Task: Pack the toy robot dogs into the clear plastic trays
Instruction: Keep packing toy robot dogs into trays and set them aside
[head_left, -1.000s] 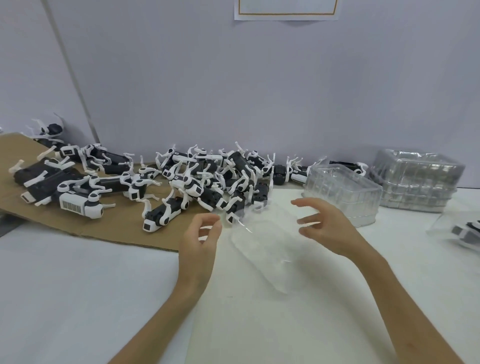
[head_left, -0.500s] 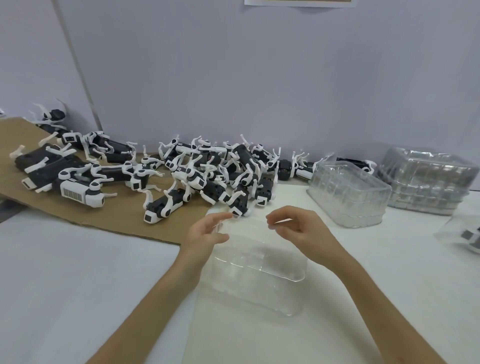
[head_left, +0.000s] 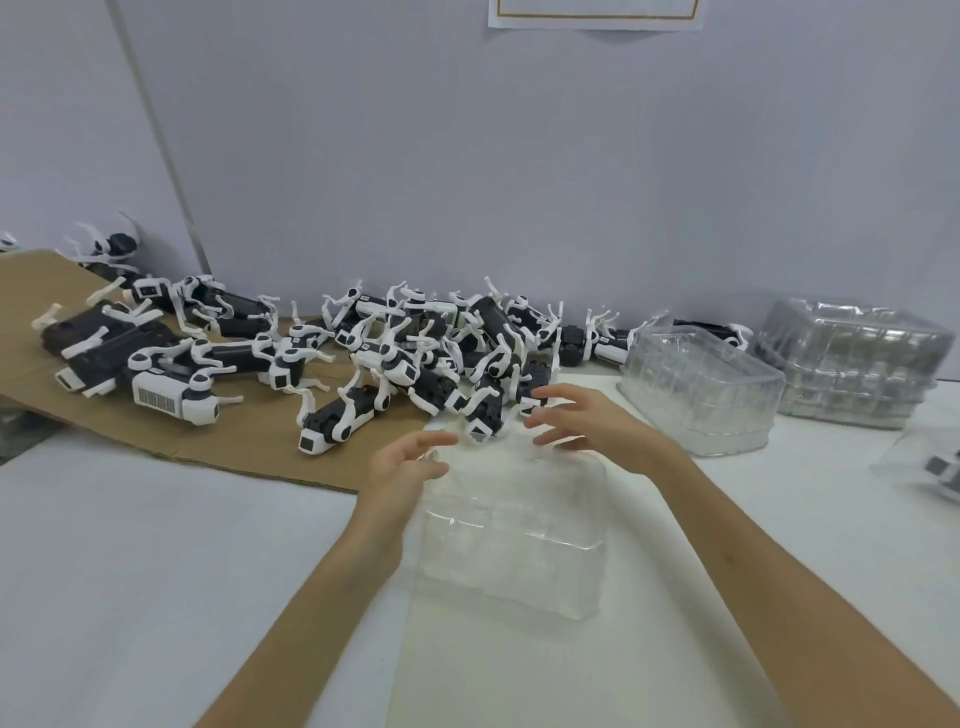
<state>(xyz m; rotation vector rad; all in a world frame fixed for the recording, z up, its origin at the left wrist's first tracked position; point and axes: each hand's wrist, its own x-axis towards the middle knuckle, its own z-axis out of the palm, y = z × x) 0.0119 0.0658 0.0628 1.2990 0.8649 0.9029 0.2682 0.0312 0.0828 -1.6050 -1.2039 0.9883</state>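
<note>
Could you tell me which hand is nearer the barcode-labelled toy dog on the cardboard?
Left. The left hand is right of the dog, beside the clear tray; the right hand is farther right.

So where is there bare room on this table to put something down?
Bare white table lies front left, nearer than the cardboard sheet, left of the left hand. More lies front right, nearer than the stacked trays. Crowded: toy robot dogs piled along the back, and the clear plastic tray in the middle.

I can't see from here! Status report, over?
Left hand and right hand open, at far rim of tray. Tray empty, on table. Dogs piled behind; nothing in the way.
</note>
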